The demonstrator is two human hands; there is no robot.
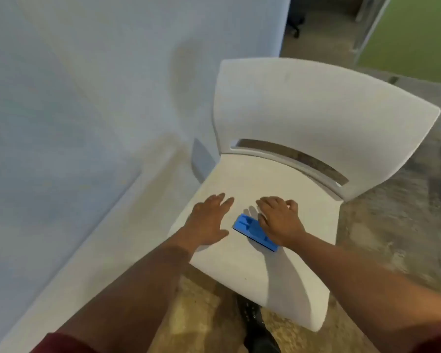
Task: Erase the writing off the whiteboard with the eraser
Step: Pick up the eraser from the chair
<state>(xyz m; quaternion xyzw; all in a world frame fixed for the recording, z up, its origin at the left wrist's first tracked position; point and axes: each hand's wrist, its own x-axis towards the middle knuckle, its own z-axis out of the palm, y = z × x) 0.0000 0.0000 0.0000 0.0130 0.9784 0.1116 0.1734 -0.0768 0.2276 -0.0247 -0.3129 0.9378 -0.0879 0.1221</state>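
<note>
A blue eraser point(250, 231) lies flat on the seat of a white chair point(252, 276). My right hand point(279, 221) lies palm down over the eraser's right side, covering that edge, with its fingers stretched forward past it and only loosely bent. My left hand point(209, 220) hovers or rests flat on the seat just left of the eraser, fingers straight and holding nothing. The whiteboard point(74, 110) is the large pale surface on the left; I see no writing on the part in view.
The chair's backrest point(316, 110) rises beyond my hands. A pale ledge or base point(99, 250) runs along the board's lower edge at the left. Mottled carpet point(392, 238) surrounds the chair, and my dark shoe point(257, 329) stands below the seat's front edge.
</note>
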